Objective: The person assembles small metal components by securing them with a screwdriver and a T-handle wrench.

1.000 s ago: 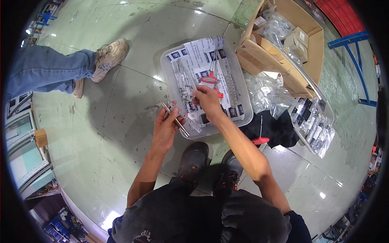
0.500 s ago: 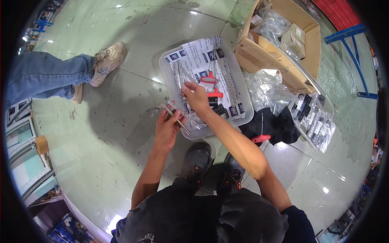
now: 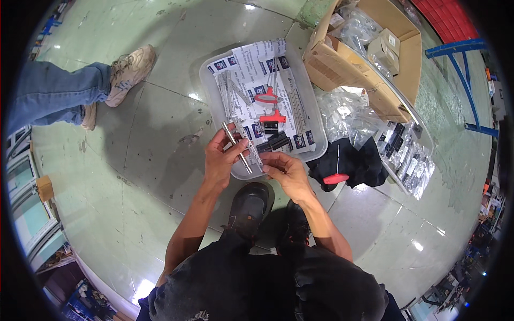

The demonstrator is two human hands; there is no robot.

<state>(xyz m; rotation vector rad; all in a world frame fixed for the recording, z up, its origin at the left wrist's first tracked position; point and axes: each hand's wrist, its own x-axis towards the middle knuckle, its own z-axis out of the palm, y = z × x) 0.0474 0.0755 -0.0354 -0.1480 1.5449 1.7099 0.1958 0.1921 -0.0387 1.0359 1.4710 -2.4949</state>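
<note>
Right hand (image 3: 287, 172) has moved back, grip pinching perforated strip (image 3: 255, 151), left hand (image 3: 220, 162) holding shiny rod (image 3: 230, 134).

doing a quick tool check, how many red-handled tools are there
3: two in the clear plastic bin, the upper tool and the lower tool, and a third tool on the black cloth beside it. Others may be hidden.

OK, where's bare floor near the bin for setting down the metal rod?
Bare floor lies between the translucent bin and the other person's beige shoe, and nearside of the black cloth. Crowded: right of the bin, with a carton and plastic bags.
</note>
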